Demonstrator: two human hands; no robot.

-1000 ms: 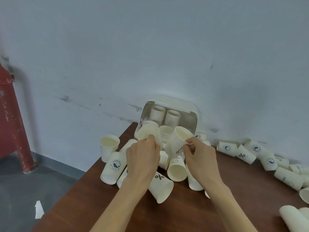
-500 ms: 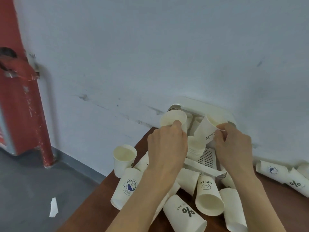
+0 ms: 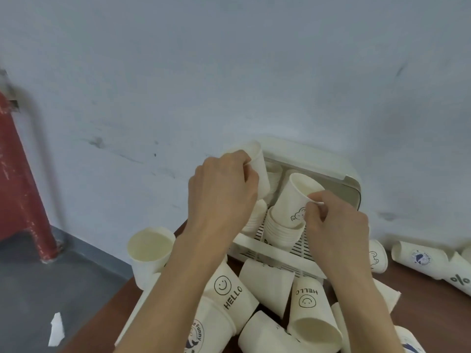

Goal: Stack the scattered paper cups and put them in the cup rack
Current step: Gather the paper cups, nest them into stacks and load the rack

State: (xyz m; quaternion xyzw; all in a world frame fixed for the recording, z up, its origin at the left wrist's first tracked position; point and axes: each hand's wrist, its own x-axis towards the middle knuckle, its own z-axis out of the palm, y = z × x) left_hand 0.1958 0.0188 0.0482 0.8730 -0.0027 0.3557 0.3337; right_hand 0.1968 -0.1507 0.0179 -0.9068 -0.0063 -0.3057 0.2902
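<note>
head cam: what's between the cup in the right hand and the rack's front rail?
A stack of nested cups standing in the cup rack; the cup held by the right hand sits tilted in its top. Head view.

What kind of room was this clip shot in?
Probably a bare utility or back room, not a kitchen: a scuffed, painted wall, a grey floor and a chipped red metal post beside a brown table strewn with paper cups.

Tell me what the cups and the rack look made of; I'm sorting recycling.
The cup in the right hand looks like matte white paper: rolled rim, printed drawing, thin wall. The cup rack looks like smooth cream plastic, probably moulded, with rounded corners and a slotted floor.
</note>
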